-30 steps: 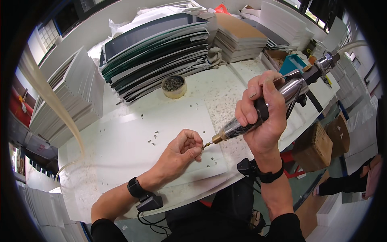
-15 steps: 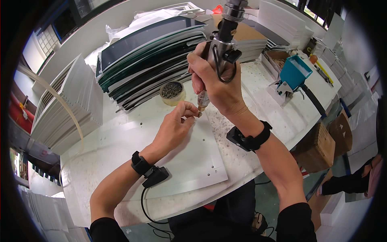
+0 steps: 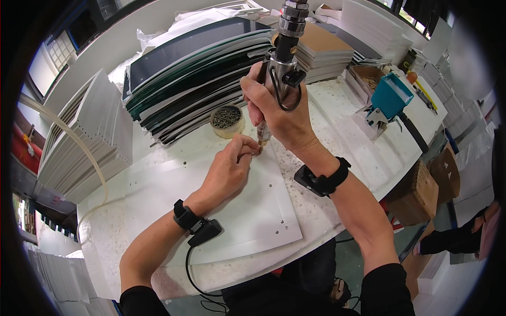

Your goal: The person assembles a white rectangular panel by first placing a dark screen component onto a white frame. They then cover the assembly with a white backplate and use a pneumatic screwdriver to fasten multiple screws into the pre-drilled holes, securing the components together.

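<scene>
My right hand (image 3: 279, 113) is wrapped round a silvery power screwdriver (image 3: 285, 66), held nearly upright with its tip down. The tip comes down at the far right corner of a flat white panel (image 3: 221, 224) lying on the table. Beside the tip, my left hand (image 3: 227, 166) is closed, with thumb and fingers pinched. Whatever they pinch is too small and hidden to make out. Just beyond my left hand stands a round tub (image 3: 227, 121) of small dark screws. A few dark screw heads or holes dot the panel.
A tall stack of dark and white sheets (image 3: 195, 73) rises behind the tub. White panels (image 3: 92, 139) lean at the left, near a pale hose (image 3: 87, 150). At the right are a teal hopper (image 3: 391, 97) with a black handle and cardboard boxes (image 3: 414, 192).
The screwdriver in my right hand has shifted slightly left, its tip now lower against my left fingertips. My left hand stays pinched in nearly the same place.
</scene>
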{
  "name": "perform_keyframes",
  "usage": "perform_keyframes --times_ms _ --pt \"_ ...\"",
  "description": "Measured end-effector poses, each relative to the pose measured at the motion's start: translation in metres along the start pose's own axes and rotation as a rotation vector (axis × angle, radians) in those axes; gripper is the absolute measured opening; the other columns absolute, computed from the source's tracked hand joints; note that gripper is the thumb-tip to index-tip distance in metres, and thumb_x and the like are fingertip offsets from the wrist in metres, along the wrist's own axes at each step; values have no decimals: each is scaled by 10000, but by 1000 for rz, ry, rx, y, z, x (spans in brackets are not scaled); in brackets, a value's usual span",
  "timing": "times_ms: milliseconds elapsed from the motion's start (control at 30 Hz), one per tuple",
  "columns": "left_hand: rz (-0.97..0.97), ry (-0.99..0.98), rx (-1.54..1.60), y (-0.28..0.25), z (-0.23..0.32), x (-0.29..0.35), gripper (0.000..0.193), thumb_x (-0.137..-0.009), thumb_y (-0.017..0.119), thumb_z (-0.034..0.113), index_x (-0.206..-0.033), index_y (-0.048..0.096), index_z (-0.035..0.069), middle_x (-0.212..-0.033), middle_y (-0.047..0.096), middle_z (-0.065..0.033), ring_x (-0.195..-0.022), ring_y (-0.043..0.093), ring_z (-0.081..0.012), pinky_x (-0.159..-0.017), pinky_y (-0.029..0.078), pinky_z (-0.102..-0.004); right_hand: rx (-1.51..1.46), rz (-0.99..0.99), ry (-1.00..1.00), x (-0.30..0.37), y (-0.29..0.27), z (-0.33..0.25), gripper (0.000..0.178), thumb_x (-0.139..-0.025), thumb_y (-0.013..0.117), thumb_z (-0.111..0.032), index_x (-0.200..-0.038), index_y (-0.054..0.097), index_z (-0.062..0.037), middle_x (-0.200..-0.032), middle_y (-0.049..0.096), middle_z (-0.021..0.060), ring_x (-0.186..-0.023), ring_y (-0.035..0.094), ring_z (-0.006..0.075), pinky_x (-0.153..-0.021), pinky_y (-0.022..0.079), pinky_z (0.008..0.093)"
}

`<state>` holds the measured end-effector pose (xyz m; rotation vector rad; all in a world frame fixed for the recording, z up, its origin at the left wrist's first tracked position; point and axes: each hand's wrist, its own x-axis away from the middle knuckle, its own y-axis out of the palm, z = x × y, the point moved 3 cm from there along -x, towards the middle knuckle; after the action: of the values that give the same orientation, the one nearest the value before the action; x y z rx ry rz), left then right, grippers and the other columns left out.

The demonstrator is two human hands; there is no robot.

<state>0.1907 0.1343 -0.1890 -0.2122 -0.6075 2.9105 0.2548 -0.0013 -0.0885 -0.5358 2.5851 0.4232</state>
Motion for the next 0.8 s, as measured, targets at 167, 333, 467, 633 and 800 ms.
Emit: perform_keyframes --times_ms 167,333,467,633,800 --pt "-13 -17 -23 -4 10 6 277 -1041 470 11 -1315 507 6 -1256 663 -149 -1180 621 -216 -1007 484 -335 -3 -33 60 4 1 -1 196 -934 766 -214 -926 627 -75 -615 568 -36 -509 531 51 -474 443 247" --pt "0 -63 54 -17 6 18 344 -1051 438 22 -1393 472 27 -1332 626 -140 -1211 606 -229 -1034 480 -349 -29 -47 85 5 1 13 236 -925 782 -238 -847 622 -82 -618 569 -43 -520 530 46 -477 422 248" --pt "32 -36 41 -52 -3 39 364 -1056 445 41 -1419 466 39 -1367 612 -133 -1260 588 -239 -1076 467 -360 28 -137 70 8 13 17 226 -927 780 -241 -868 644 -71 -636 584 -45 -531 525 44 -494 421 241" --pt "78 23 -433 -105 2 93 379 -1013 588 90 -1387 533 61 -1402 609 -179 -1320 575 -352 -1112 447 -425 -12 -104 21 11 8 -9 188 -941 757 -215 -993 672 -56 -724 627 -41 -549 528 43 -509 430 237" --pt "325 -160 -817 -210 -62 236 530 -937 626 26 -1449 506 -34 -1524 485 -293 -1458 445 -413 -1222 328 -441 -166 -44 -59 35 -5 -55 122 -952 695 -112 -1030 634 -41 -801 635 -50 -666 564 24 -569 457 222"
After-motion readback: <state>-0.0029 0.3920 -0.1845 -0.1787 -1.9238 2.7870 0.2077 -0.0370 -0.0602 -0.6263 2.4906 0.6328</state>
